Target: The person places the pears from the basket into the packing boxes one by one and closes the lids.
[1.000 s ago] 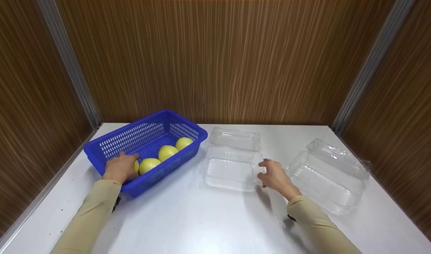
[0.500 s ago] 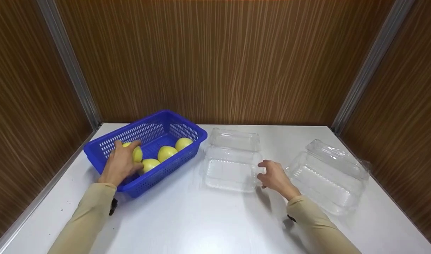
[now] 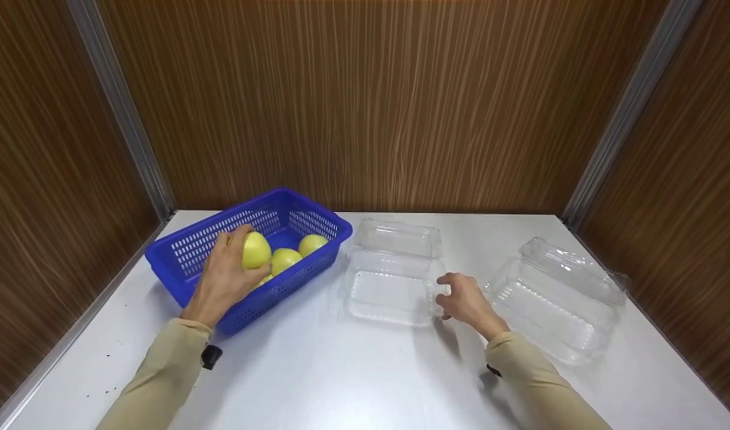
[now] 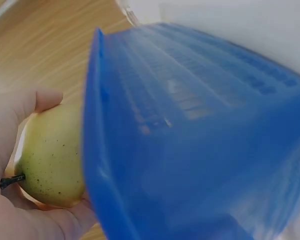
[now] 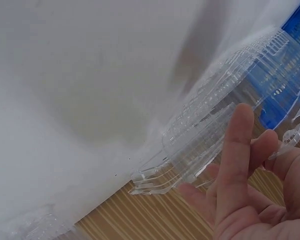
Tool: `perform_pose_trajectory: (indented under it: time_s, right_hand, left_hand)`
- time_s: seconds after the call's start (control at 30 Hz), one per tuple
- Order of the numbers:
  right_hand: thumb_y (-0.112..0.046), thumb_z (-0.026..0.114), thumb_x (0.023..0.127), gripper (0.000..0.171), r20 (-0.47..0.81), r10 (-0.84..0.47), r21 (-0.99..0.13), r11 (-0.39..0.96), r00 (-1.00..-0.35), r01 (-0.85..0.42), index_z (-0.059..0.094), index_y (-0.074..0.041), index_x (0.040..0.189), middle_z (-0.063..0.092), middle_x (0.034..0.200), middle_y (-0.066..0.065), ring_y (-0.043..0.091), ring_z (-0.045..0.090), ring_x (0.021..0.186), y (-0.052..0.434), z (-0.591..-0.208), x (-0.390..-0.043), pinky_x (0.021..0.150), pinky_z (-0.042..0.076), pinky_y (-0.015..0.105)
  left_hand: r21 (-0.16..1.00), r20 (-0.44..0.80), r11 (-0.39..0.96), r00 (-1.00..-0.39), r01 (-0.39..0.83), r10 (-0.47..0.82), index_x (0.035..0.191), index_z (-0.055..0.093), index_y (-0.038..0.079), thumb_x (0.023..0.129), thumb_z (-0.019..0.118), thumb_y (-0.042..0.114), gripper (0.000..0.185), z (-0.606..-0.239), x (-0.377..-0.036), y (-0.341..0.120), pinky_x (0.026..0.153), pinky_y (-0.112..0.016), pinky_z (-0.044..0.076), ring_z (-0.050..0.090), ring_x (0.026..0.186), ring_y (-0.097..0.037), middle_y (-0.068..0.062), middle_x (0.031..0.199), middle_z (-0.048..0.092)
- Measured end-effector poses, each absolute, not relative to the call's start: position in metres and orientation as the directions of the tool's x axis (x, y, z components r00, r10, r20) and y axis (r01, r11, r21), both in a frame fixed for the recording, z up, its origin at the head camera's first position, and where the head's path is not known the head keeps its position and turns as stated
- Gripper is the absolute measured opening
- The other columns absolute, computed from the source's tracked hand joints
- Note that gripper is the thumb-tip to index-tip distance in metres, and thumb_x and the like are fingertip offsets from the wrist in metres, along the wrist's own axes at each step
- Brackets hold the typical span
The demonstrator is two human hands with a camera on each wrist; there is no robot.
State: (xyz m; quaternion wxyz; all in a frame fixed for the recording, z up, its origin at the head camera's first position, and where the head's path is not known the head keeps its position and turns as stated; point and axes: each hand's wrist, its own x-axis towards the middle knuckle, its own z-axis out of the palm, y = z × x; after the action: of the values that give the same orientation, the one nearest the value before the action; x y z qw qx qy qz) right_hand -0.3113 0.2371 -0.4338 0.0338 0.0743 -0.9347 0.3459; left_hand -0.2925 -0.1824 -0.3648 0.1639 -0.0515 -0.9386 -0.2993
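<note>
My left hand [image 3: 224, 275] grips a yellow pear [image 3: 256, 249] above the blue basket [image 3: 162, 246]. In the left wrist view, thumb and fingers wrap the pear [image 4: 52, 155], whose dark stem points toward the palm. Two more pears lie in the basket, one in the middle [image 3: 286, 261] and one farther right [image 3: 312, 244]; another is mostly hidden under my left hand. On the right, my right hand [image 3: 469, 301] hovers at the right edge of an open clear plastic clamshell box [image 3: 388, 292], fingers loosely bent. Whether they touch its edge, I cannot tell.
A second open clear clamshell box [image 3: 556, 310] lies to the right of my right hand. The white table [image 3: 341, 376] is enclosed by brown wood-grain panels [image 3: 370, 107] at the back and sides.
My left hand has picked the pear up from the basket's near left end and carried it up and to the right. The right hand has stayed in place.
</note>
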Motion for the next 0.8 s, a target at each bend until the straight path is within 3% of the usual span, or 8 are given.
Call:
perform_pose_trajectory:
  time_s: [0.27,0.4,0.8]
  right_hand:
    - [0.001,0.055,0.080,0.044,0.115,-0.126,-0.650,0.740,-0.985,-0.171,0.059,0.013,0.122,0.058,0.125,0.036,0.019,0.068,0.050,0.231,-0.437,-0.313,0.049,0.054,0.025]
    - [0.003,0.056,0.080,0.043,0.124,-0.112,-0.663,0.730,-0.986,-0.166,0.059,0.014,0.122,0.057,0.127,0.036,0.020,0.068,0.051,0.229,-0.437,-0.314,0.050,0.055,0.026]
    - [0.004,0.056,0.082,0.050,0.116,-0.113,-0.712,0.683,-0.987,-0.162,0.052,0.014,0.131,0.057,0.124,0.038,0.026,0.071,0.057,0.232,-0.438,-0.314,0.054,0.057,0.029]
  left_hand:
    - [0.617,0.405,0.759,-0.911,0.209,-0.079,0.136,0.045,0.012,0.077,0.077,0.022,0.069,-0.368,-0.282,-0.156,0.078,-0.047,0.054,0.056,0.095,-0.037,-0.023,0.126,0.039]
    - [0.645,0.454,0.722,-0.886,0.250,-0.098,0.137,0.049,0.013,0.075,0.080,0.025,0.071,-0.367,-0.283,-0.135,0.082,-0.048,0.051,0.055,0.098,-0.035,-0.021,0.127,0.040]
    - [0.634,0.488,0.696,-0.872,0.337,-0.023,0.130,0.058,0.010,0.068,0.085,0.023,0.069,-0.375,-0.297,-0.089,0.088,-0.047,0.047,0.060,0.102,-0.031,-0.015,0.118,0.065]
